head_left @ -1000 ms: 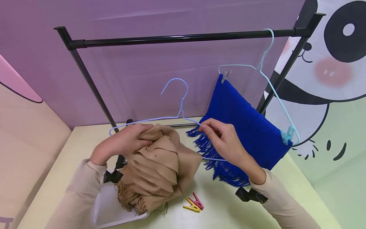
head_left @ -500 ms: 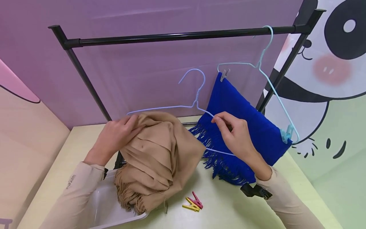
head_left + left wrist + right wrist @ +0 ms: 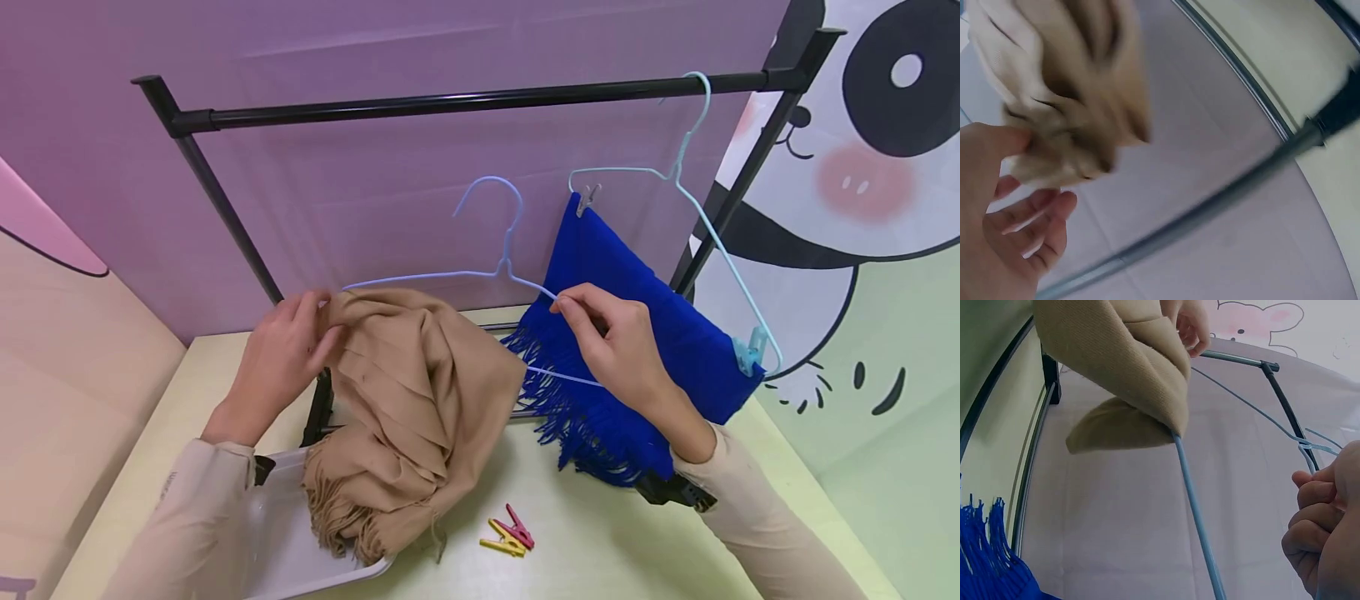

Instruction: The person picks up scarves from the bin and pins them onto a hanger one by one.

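Note:
A tan fringed scarf [image 3: 420,375] is draped over the lower bar of a light-blue wire hanger [image 3: 420,276], its fringe hanging at the tray. My left hand [image 3: 281,358] pinches the scarf's upper left edge; in the left wrist view the thumb [image 3: 1013,140] lies on the cloth, the other fingers partly behind it. With the right hand [image 3: 618,346] I pinch the hanger's right shoulder, and the hanger's hook points up, apart from the rack bar. In the right wrist view the hanger's bar [image 3: 1194,506] runs into the scarf's fold.
A black rack [image 3: 450,102] spans the back. On its right, a pale teal hanger [image 3: 727,258] carries a blue fringed scarf [image 3: 630,333] held by clips. Yellow and red clothespins [image 3: 510,533] lie on the table [image 3: 600,550], beside a white tray [image 3: 285,533].
The hanger has risen and shifted right, then slightly back left. My left hand has moved up and left, from the scarf's folds to its outer edge; the scarf is pulled more upright.

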Action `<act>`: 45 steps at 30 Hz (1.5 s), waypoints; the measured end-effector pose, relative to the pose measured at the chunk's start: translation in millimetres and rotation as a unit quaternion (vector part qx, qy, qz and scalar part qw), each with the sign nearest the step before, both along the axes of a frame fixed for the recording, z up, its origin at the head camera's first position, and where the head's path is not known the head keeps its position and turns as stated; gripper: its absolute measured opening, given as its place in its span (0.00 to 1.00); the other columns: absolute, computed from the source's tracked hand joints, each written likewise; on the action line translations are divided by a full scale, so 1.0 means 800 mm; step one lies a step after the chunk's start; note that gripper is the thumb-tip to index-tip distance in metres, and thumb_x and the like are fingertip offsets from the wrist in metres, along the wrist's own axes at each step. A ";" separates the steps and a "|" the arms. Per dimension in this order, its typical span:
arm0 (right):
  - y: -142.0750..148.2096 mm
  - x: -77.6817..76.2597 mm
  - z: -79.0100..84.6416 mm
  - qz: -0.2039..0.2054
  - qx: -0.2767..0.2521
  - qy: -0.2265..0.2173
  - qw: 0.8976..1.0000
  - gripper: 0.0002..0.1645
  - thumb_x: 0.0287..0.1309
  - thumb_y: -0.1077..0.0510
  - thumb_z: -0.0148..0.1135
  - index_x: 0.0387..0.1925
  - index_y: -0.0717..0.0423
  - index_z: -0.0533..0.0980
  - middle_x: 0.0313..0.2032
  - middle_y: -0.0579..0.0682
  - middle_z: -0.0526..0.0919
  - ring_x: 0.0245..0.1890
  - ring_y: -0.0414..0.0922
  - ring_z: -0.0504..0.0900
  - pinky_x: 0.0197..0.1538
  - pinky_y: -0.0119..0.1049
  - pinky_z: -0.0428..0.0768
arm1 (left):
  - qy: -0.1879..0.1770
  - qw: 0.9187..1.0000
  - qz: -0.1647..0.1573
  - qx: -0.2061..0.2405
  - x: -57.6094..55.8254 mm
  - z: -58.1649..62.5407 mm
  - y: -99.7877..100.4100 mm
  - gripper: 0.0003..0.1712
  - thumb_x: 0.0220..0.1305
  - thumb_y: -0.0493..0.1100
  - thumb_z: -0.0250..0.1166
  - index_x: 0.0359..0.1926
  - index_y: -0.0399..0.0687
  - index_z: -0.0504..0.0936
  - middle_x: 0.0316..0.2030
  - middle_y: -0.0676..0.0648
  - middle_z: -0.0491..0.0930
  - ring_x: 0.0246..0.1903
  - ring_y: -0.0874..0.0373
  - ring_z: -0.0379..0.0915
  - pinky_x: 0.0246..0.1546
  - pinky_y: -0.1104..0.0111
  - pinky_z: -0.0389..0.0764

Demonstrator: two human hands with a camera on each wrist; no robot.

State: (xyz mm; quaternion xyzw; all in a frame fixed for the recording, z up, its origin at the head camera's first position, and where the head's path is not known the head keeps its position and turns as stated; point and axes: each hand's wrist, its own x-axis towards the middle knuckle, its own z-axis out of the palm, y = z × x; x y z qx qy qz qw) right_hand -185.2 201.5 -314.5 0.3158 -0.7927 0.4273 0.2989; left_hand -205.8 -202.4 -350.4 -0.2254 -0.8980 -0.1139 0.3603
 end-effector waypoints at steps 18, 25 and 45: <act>-0.003 -0.004 0.009 -0.012 0.008 -0.029 0.999 0.09 0.70 0.65 0.56 0.40 0.59 0.83 0.23 0.45 0.78 0.14 0.38 0.64 0.18 0.29 0.62 | 0.033 0.998 -0.016 0.050 0.038 -0.005 0.030 0.10 0.62 0.34 0.66 0.42 0.34 0.78 0.43 0.34 0.73 0.37 0.42 0.70 0.35 0.52 0.76; -0.002 -0.003 0.009 -0.016 0.007 -0.043 0.999 0.10 0.71 0.64 0.55 0.41 0.58 0.83 0.23 0.44 0.77 0.15 0.39 0.64 0.18 0.30 0.63 | 0.043 0.997 -0.052 0.046 0.048 -0.008 0.043 0.07 0.60 0.32 0.64 0.40 0.37 0.79 0.40 0.38 0.75 0.34 0.46 0.70 0.33 0.57 0.74; -0.004 -0.001 0.012 -0.013 0.001 -0.048 0.999 0.10 0.71 0.64 0.56 0.40 0.60 0.84 0.28 0.47 0.83 0.15 0.40 0.65 0.19 0.29 0.64 | 0.035 0.996 -0.079 0.017 0.085 -0.008 0.086 0.06 0.65 0.38 0.59 0.39 0.39 0.79 0.36 0.43 0.74 0.36 0.46 0.73 0.36 0.56 0.76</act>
